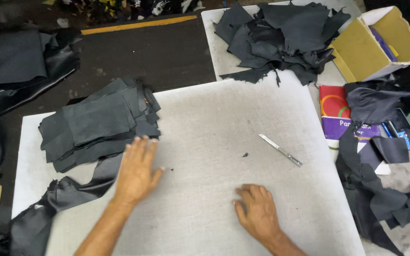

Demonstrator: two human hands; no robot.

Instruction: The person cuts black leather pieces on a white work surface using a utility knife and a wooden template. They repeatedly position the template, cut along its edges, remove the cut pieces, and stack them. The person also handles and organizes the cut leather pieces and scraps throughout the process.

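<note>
Left hand (136,170) lies flat, fingers spread, its fingertips at the edge of the stacked black leather pieces (98,123). Right hand (258,211) rests with fingers curled on the bare grey cutting board (214,114), holding nothing; open board lies between them, and the knife (281,150) lies beyond the right hand, apart

The person's left hand (137,170) and right hand (258,211) are both bare, with no gloves, rings or watch showing. Both forearms are bare as far as the lower edge of the view; no sleeve or cuff shows. The fingernails are short.

Knife (281,150) right of leather stack (96,125)
</note>
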